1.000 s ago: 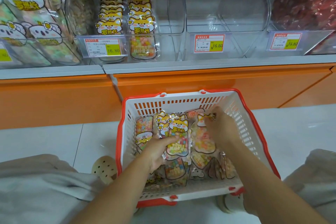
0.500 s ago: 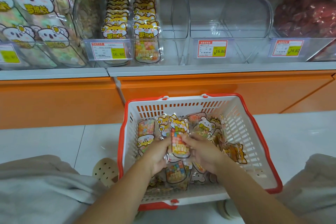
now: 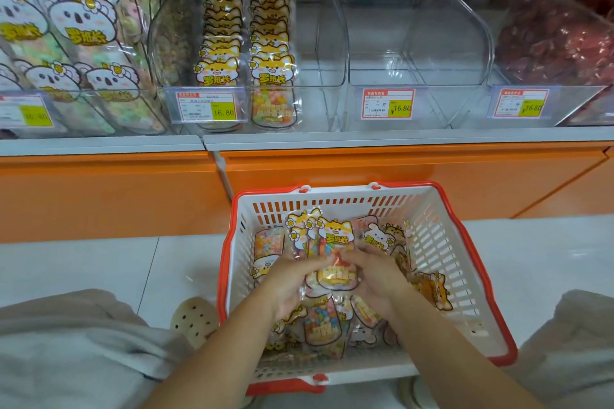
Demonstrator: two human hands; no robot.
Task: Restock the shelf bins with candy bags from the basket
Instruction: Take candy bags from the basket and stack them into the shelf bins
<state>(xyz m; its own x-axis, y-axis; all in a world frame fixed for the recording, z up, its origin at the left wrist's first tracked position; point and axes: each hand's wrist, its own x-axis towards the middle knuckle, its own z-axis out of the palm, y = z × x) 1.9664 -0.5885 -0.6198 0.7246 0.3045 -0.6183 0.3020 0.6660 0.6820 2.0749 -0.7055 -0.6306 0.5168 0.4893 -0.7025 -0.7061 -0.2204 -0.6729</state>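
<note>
A white basket with a red rim [image 3: 432,242] sits on the floor below the shelf, holding several candy bags with a yellow fox print. Inside it, my left hand [image 3: 292,279] and my right hand [image 3: 375,276] grip a small stack of fox candy bags [image 3: 332,242] from both sides, upright and lifted a little above the loose bags [image 3: 324,325] on the basket's bottom. On the shelf, a clear bin [image 3: 315,43] holds two rows of the same fox bags [image 3: 246,43], with free room on its right side.
Left of that bin stand koala-print bags [image 3: 79,43]. To the right is an empty clear bin [image 3: 415,53], then one with dark red sweets [image 3: 558,43]. Yellow price tags [image 3: 387,104] line the bin fronts. An orange shelf base [image 3: 133,192] runs behind the basket. My knees flank it.
My right hand came over from the basket's right side to join the left. Both now hold the gathered stack of fox bags, raised slightly.
</note>
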